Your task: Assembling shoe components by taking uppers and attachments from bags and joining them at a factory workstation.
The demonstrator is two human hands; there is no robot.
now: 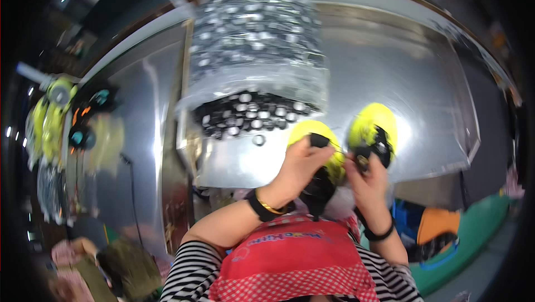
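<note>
Two bright yellow and black rounded items, shoe-like in outline, are at the near edge of the metal tabletop; their exact kind is unclear. My left hand point(301, 168) grips the left yellow item point(301, 130), its fingers closed by a black patch near the top. In my right hand point(369, 182), thumb and fingers pinch a small dark piece point(362, 157), blurred, against the near side of the right yellow item point(374, 117). Left of both hands, a clear plastic bag point(262, 81) lies with its mouth toward me, showing many small black pieces with white round tops point(248, 113).
One loose black-and-white piece point(258, 140) lies outside the bag. Raised edges border the metal tabletop point(401, 51). Further left, more yellow items point(53, 115) and dark items with teal centres point(81, 137) stand beside another metal surface. Another person's arm point(84, 248) shows at lower left.
</note>
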